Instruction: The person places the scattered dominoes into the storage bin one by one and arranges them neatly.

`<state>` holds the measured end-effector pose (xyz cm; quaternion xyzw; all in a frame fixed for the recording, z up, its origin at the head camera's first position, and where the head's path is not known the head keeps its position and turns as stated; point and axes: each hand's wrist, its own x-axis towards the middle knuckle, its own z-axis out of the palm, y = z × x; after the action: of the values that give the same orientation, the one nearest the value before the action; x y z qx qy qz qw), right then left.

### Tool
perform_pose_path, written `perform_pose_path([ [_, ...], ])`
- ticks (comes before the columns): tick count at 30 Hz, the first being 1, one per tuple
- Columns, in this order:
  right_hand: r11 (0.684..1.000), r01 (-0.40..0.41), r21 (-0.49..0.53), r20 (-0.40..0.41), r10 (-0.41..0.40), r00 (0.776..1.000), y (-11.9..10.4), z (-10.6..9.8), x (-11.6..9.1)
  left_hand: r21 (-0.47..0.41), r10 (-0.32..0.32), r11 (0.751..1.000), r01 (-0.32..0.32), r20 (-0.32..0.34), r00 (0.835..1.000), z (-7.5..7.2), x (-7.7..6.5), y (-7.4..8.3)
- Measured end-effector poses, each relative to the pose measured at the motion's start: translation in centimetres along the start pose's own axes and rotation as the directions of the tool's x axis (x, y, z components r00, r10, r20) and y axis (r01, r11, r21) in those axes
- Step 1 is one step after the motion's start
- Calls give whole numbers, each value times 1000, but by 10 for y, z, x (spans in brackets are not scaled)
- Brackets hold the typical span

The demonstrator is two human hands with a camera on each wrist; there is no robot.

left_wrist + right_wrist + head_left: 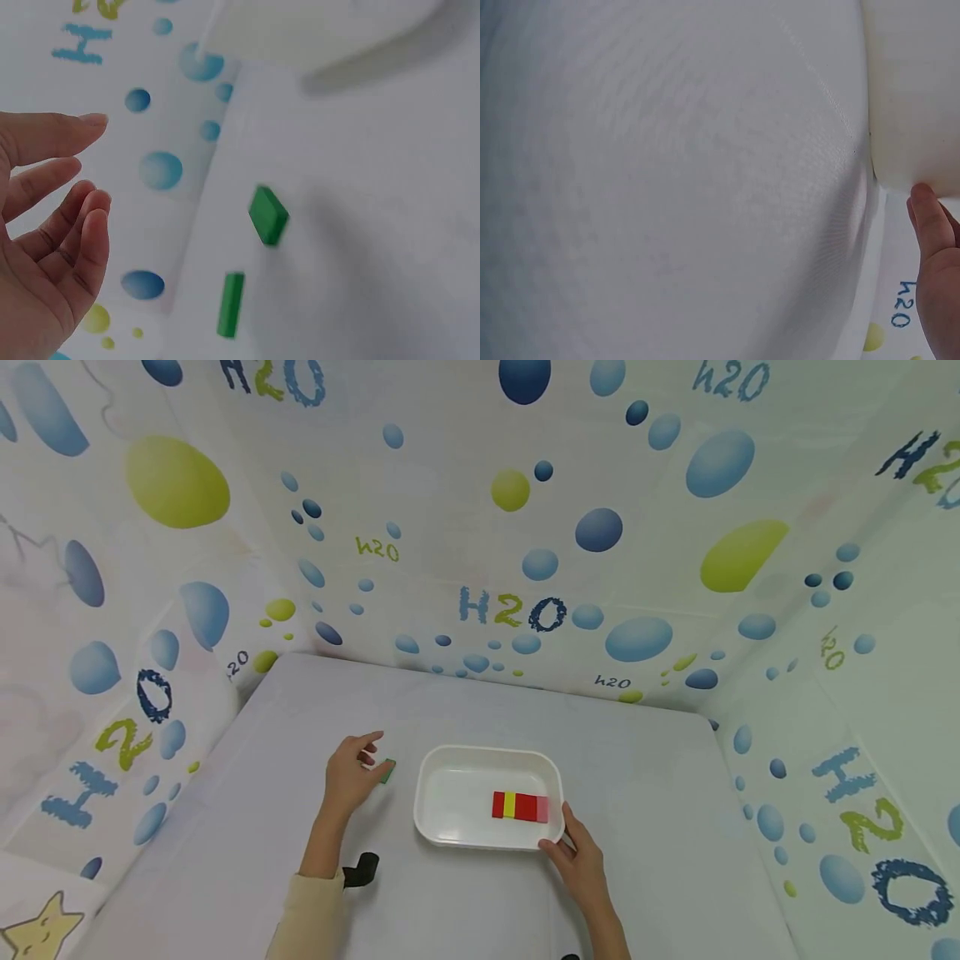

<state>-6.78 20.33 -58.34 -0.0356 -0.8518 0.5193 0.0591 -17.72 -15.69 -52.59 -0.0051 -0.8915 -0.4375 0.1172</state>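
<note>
A white plastic tray rests on the table, with a short row of red blocks, a yellow block and a pink block lying in its right half. At the tray's front right corner my right hand grips the rim, also seen from outside in the right wrist view. Left of the tray, my left hand is raised with loosely bent fingers and nothing between thumb and index finger. Beside it in the head view is a green block; the left wrist view shows a diamond-faced green block and a narrow green block.
A black object shows beside the left sleeve, apparently on the wrist. The white table is enclosed at back and sides by a curtain printed with bubbles and H2O lettering.
</note>
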Motion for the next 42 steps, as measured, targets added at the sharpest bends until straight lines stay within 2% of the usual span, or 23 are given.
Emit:
perform_pose_path([
  [4, 1000, -4, 9, 5, 4, 1000, 0, 0, 0, 19, -55, 998, 54, 58, 997, -4, -2, -16],
  [10, 1000, 17, 10, -4, -17, 1000, 2, 1, -1, 95, -120, 990, 108, 131, 984, 6, -6, -33],
  [14, 998, 60, 16, -18, -59, 998, 3, 2, -1, 119, -149, 984, 131, 162, 975, 13, -9, -37],
  [19, 998, 60, 23, -18, -59, 998, 3, 3, -1, 139, -175, 979, 152, 172, 969, 18, -9, -38],
  [24, 999, 49, 22, -11, -49, 999, 4, 3, 0, 203, -176, 969, 139, 177, 968, 21, -7, -40],
  [37, 999, 27, 23, -9, -27, 1000, 4, 2, 0, 355, -182, 931, 82, 257, 949, 26, 4, -39],
  [42, 999, 32, 15, -15, -32, 999, 5, 3, 0, 358, -189, 930, 78, 287, 939, 28, 7, -37],
])
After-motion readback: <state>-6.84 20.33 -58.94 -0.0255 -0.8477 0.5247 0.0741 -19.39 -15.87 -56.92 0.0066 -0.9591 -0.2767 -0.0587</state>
